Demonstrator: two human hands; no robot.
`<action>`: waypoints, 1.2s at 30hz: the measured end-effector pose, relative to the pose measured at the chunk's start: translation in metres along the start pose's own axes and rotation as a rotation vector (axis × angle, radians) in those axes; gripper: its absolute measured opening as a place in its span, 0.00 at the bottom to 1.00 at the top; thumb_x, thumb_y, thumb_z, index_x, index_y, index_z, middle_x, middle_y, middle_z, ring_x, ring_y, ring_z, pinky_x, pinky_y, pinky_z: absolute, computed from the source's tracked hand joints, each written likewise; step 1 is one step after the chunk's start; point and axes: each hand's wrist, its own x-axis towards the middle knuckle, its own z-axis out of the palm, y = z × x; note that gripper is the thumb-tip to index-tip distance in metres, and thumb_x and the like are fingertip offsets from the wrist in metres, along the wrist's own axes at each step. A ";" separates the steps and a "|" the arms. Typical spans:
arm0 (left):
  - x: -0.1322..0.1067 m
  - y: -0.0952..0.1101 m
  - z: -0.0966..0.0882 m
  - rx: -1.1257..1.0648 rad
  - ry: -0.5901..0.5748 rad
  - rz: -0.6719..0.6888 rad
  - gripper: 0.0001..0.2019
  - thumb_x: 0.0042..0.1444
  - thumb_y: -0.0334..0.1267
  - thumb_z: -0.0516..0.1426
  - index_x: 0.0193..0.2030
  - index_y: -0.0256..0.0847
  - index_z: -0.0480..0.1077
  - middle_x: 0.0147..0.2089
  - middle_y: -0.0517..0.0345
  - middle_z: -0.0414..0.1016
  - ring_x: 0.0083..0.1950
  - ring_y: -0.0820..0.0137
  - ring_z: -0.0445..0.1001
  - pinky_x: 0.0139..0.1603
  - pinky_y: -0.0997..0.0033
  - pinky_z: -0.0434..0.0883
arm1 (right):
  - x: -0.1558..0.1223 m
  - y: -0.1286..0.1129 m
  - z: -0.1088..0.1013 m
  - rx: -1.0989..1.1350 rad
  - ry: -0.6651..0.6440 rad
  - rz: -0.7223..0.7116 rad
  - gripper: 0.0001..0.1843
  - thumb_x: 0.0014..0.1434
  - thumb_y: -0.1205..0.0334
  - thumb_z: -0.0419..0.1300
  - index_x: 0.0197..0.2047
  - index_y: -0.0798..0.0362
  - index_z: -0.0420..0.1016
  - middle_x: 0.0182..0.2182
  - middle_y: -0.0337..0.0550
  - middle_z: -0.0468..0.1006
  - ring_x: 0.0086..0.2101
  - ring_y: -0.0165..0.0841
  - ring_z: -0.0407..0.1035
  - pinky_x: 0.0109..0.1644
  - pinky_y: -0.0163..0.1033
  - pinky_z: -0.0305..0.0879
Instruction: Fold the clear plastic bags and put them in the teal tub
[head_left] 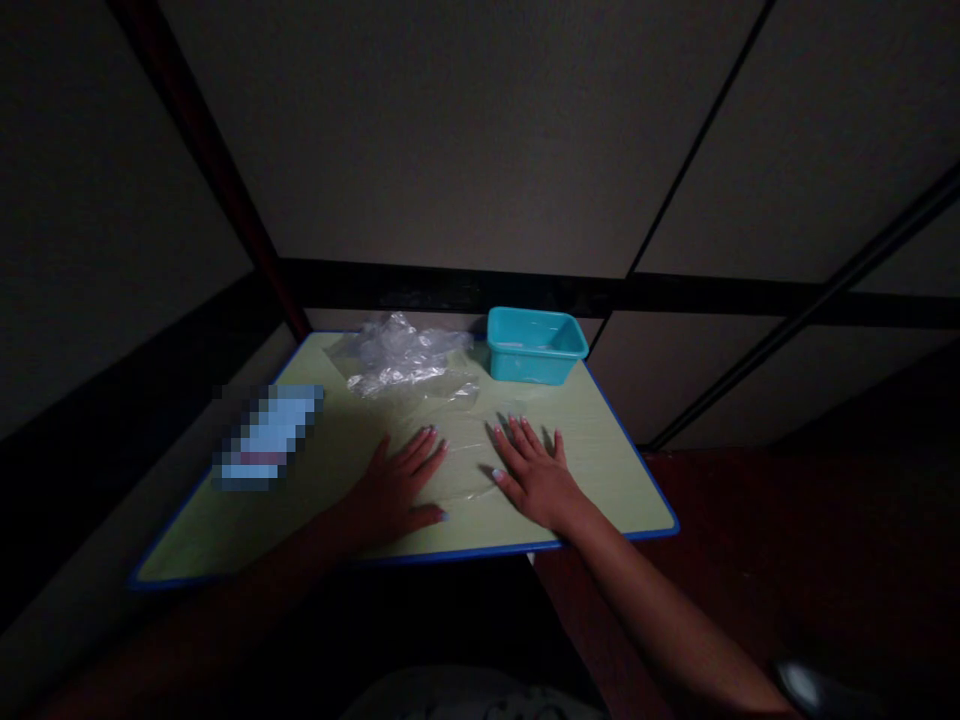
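Note:
My left hand [401, 485] lies flat with its fingers spread, near the front middle of the table. To its right, my right hand [536, 475] is also palm down with the fingers apart. Under and between them a thin clear plastic bag [469, 465] seems to be spread over the tabletop; its edges are hard to make out. Beyond my left hand sits a crumpled heap of clear plastic bags [405, 350]. A turquoise plastic basket [536, 365] stands upright past my right hand, at the back right. Neither hand grips anything.
The small pale yellow table [615, 490] has a blue rim and stands close to a panelled wall [450, 150]. A pixelated flat light-blue item [274, 430] lies at its left side. Dark red floor [750, 540] shows on the right.

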 end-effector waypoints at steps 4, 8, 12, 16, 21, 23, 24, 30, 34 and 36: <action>-0.017 -0.010 -0.006 -0.033 0.037 -0.007 0.43 0.59 0.64 0.47 0.73 0.40 0.40 0.74 0.38 0.36 0.74 0.49 0.39 0.65 0.32 0.42 | -0.015 0.008 -0.007 0.028 0.058 -0.125 0.35 0.68 0.51 0.47 0.72 0.44 0.36 0.71 0.49 0.33 0.68 0.46 0.30 0.64 0.71 0.30; -0.038 -0.013 -0.016 -0.107 0.020 0.093 0.36 0.62 0.60 0.48 0.72 0.46 0.47 0.74 0.44 0.41 0.73 0.52 0.43 0.68 0.41 0.47 | -0.040 0.024 -0.012 0.092 0.085 -0.278 0.35 0.68 0.53 0.49 0.72 0.40 0.36 0.70 0.46 0.41 0.68 0.45 0.38 0.65 0.69 0.36; -0.056 -0.009 -0.014 -0.163 -0.045 0.162 0.32 0.61 0.58 0.52 0.69 0.52 0.53 0.72 0.49 0.49 0.73 0.54 0.47 0.68 0.42 0.47 | -0.066 0.039 -0.010 0.120 0.100 -0.373 0.33 0.66 0.53 0.52 0.71 0.40 0.46 0.69 0.46 0.48 0.67 0.45 0.46 0.65 0.67 0.43; -0.065 -0.012 -0.005 -0.181 -0.045 0.159 0.32 0.61 0.57 0.53 0.69 0.57 0.50 0.72 0.52 0.50 0.72 0.56 0.49 0.69 0.42 0.45 | -0.082 0.046 -0.006 0.140 0.088 -0.438 0.28 0.65 0.54 0.53 0.67 0.43 0.58 0.67 0.48 0.56 0.65 0.44 0.51 0.66 0.65 0.45; -0.067 -0.022 -0.002 -0.159 -0.006 0.169 0.30 0.61 0.54 0.54 0.69 0.59 0.52 0.72 0.54 0.50 0.72 0.56 0.50 0.69 0.43 0.43 | -0.083 0.047 -0.002 0.181 0.088 -0.434 0.24 0.65 0.55 0.54 0.63 0.46 0.65 0.63 0.49 0.64 0.62 0.42 0.58 0.66 0.63 0.48; -0.064 -0.020 -0.003 -0.145 0.020 0.171 0.28 0.61 0.55 0.54 0.67 0.59 0.56 0.72 0.54 0.50 0.72 0.54 0.49 0.69 0.42 0.44 | -0.082 0.046 0.000 0.177 0.099 -0.435 0.24 0.65 0.55 0.54 0.63 0.46 0.65 0.63 0.49 0.65 0.62 0.42 0.58 0.65 0.63 0.49; -0.062 -0.017 -0.004 -0.139 0.033 0.176 0.27 0.61 0.55 0.54 0.66 0.59 0.59 0.72 0.53 0.49 0.72 0.53 0.49 0.69 0.41 0.45 | -0.082 0.046 0.000 0.170 0.106 -0.439 0.24 0.65 0.55 0.54 0.63 0.47 0.66 0.62 0.49 0.65 0.62 0.43 0.58 0.65 0.63 0.50; -0.029 0.026 -0.014 -0.169 0.034 0.304 0.27 0.61 0.57 0.53 0.64 0.53 0.63 0.72 0.48 0.52 0.72 0.53 0.49 0.68 0.41 0.47 | -0.082 0.044 0.003 0.145 0.154 -0.478 0.23 0.65 0.57 0.53 0.63 0.50 0.66 0.59 0.49 0.70 0.62 0.43 0.59 0.65 0.63 0.51; -0.006 0.050 -0.013 -0.180 0.021 0.381 0.30 0.59 0.59 0.54 0.64 0.48 0.64 0.70 0.45 0.56 0.71 0.52 0.52 0.68 0.42 0.48 | -0.084 0.041 0.002 0.162 0.181 -0.485 0.25 0.65 0.59 0.54 0.65 0.51 0.63 0.58 0.50 0.72 0.61 0.42 0.60 0.65 0.62 0.51; 0.000 0.055 -0.011 -0.180 0.024 0.388 0.31 0.59 0.59 0.54 0.64 0.46 0.64 0.70 0.43 0.56 0.71 0.52 0.53 0.68 0.43 0.50 | -0.084 0.039 -0.001 0.173 0.184 -0.490 0.25 0.65 0.58 0.54 0.65 0.50 0.63 0.58 0.49 0.72 0.61 0.42 0.60 0.65 0.62 0.51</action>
